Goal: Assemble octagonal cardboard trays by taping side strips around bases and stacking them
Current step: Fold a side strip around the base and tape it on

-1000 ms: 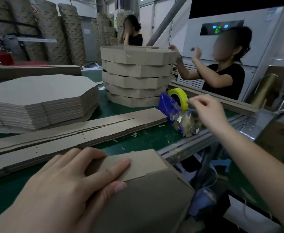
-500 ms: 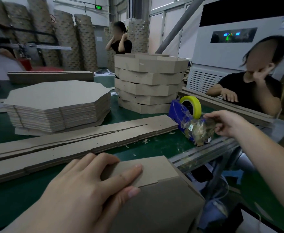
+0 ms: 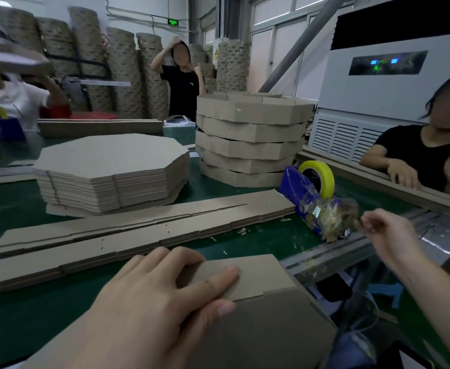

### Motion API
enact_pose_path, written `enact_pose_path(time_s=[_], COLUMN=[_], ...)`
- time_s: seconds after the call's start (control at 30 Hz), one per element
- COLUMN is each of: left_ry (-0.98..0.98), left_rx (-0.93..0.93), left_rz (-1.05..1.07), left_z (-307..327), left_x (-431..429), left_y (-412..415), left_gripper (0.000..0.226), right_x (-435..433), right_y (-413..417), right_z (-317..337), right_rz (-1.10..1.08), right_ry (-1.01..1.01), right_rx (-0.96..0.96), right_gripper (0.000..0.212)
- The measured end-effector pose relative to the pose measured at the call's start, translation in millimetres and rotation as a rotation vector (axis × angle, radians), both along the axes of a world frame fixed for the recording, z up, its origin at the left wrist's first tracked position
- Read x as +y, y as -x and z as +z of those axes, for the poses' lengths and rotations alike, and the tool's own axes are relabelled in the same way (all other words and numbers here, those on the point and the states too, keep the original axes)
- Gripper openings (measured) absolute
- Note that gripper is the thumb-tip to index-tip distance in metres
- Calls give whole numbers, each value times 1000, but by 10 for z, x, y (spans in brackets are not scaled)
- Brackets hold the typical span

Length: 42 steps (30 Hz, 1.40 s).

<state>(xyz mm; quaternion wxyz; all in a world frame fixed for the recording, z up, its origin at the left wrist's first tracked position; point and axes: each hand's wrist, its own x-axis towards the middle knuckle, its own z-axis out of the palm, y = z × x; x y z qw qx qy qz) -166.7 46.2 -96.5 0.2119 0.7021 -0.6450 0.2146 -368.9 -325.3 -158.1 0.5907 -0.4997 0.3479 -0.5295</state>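
In the lower middle of the frame we keep the half-built brown cardboard tray (image 3: 266, 336) at the near edge of the green table (image 3: 19, 323). Our left hand (image 3: 149, 302) lies on it with straight fingers. Its grip is released and it only presses the folded end of the brown cardboard side strip (image 3: 255, 275) down onto the tray. Our right hand (image 3: 386, 235) is at the right middle of the frame, just beside the front of the blue tape dispenser with the yellow roll (image 3: 298, 187). Its fingers are half curled toward the dispenser, but clear tape would hardly show here, so we cannot tell if this grip is pinching a tape end or holds nothing. Across the middle of the table lie the long loose cardboard strips (image 3: 138, 230). Behind them, at left centre, stands the pile of flat octagonal cardboard bases (image 3: 112, 161), and at upper centre the stack of finished octagonal trays (image 3: 250, 139). We judge the cardboard to be light and stiff, but the creased strip probably wants to spring open. It is therefore best held with a flat palm right on the overlap, without crushing the edge. The tape is thin and sticky, so we should take it only by its free end.
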Motion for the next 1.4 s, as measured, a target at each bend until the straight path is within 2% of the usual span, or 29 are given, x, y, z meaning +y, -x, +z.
enact_pose_path(time_s=[0.1,0.13,0.17,0.23,0.37,0.53,0.6,0.7,0.77,0.9,0.97,1.13,1.3,1.4], left_ry=[13,17,16,1,-33,-24,-27,-32,-45,-91,-108,-131,-109,-79], left_rx=[11,8,5,14,44,90,106,108,106,108,101,110,100,176], left_rz=[6,7,10,13,24,14,20,28,30,14,6,-12,-8,-36], left_z=[11,12,14,20,42,59,67,68,71,81,84,88,86,102], left_x=[6,11,16,26,37,51,57,65,75,94,103,123,108,122], left_y=[5,6,7,14,32,62,75,77,79,87,86,89,106,115], left_gripper=[38,39,39,39,37,34,33,33,31,32,33,34,33,27], right_x=[60,101,139,282,801,1695,2109,2618,2836,2968,2977,3007,2995,2988], right_y=[92,145,199,244,38,-253,-298,-379,-465,-626,-662,-714,-699,-677], right_z=[-21,-3,8,38,207,540,653,630,517,312,281,322,328,307], right_rz=[-219,-266,-295,-317,-295,40,168,279,306,311,292,223,236,275], right_ry=[192,233,279,355,516,622,600,451,296,-16,-67,-165,-198,-194], right_rx=[615,812,953,1028,815,413,245,58,19,0,-24,-14,18,40], right_gripper=[16,12,13,16,11,8,15,26,30,12,14,39,35,38])
